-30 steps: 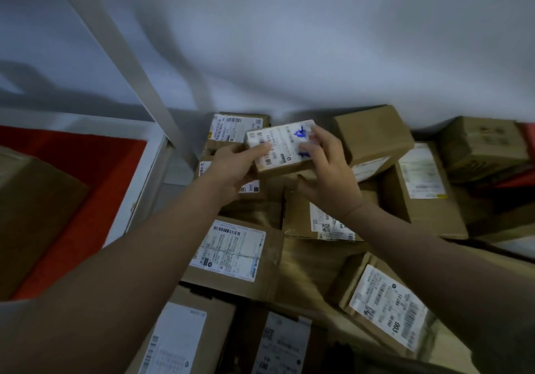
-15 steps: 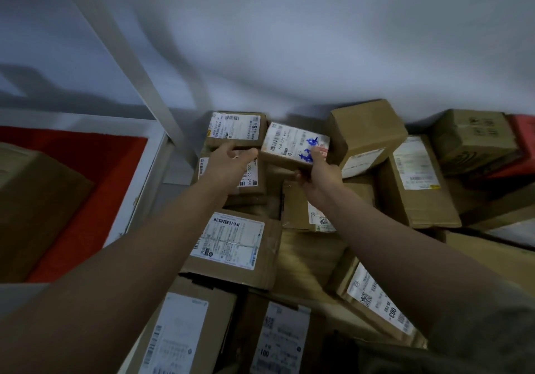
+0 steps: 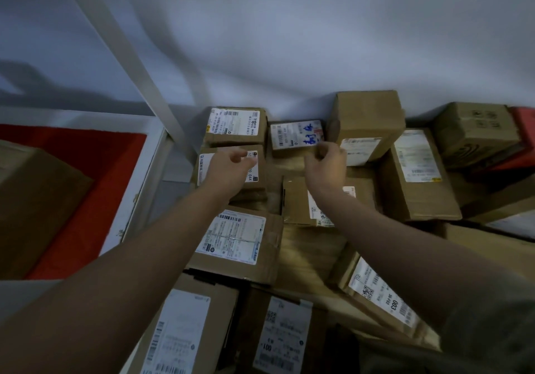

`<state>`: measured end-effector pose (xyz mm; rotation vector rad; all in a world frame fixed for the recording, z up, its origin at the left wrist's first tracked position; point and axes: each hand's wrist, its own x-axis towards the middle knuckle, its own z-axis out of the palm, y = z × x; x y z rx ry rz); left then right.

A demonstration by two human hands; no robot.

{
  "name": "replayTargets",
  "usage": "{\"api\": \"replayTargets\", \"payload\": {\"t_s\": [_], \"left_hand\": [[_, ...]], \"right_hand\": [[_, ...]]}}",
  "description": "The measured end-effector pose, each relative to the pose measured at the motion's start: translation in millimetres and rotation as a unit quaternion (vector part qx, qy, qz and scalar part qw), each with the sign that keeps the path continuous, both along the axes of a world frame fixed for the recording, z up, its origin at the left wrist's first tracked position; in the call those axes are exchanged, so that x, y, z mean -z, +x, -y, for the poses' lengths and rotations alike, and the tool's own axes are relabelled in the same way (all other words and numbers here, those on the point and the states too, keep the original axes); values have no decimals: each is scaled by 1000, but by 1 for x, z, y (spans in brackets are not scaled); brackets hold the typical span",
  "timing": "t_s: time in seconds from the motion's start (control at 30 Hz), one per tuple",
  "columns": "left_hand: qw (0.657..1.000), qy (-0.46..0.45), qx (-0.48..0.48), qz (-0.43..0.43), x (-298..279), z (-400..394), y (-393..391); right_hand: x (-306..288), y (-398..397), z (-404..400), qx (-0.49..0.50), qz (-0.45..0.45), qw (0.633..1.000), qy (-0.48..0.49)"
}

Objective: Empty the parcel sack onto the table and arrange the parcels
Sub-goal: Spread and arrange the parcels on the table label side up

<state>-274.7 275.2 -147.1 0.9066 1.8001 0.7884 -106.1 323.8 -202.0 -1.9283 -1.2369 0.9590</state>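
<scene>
Dim, bluish light, soft shadows across the wall (image 3: 318, 41), wide-angle bending at blurred edges.

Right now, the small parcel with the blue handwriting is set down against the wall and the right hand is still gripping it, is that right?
Not quite. The small parcel with the blue handwriting does sit against the wall, but the right hand is not gripping it: the head view shows that hand just in front of it, fingers loosely curled and holding nothing.
</scene>
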Motion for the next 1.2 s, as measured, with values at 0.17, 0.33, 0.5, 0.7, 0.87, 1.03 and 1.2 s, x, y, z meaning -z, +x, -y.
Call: {"api": "replayTargets", "payload": {"t_s": [0.17,0.33,0.5,0.7,0.87,1.03,1.2], "left_hand": [[999,14,26,-15,0,-6,20],[997,29,63,-44,0,-6,44],[999,-13,44,17,-10,-4,61],[918,-183,-35,350,-19,-15,77],[867,-162,-95,462,-35,-14,113],[896,-4,-92,434,-39,3,118],[895,52,30,441,-38,21,118]], "right_hand": [[-39,34,-6,47,258,939,223],[-56,69,-46,38,249,968,-2],[-60,77,-39,27,197,980,-19],[-65,114,31,-32,97,976,192],[-68,155,64,-228,68,929,283],[-64,181,76,-139,-50,986,76],[-72,181,84,-109,-470,867,-121]]}}
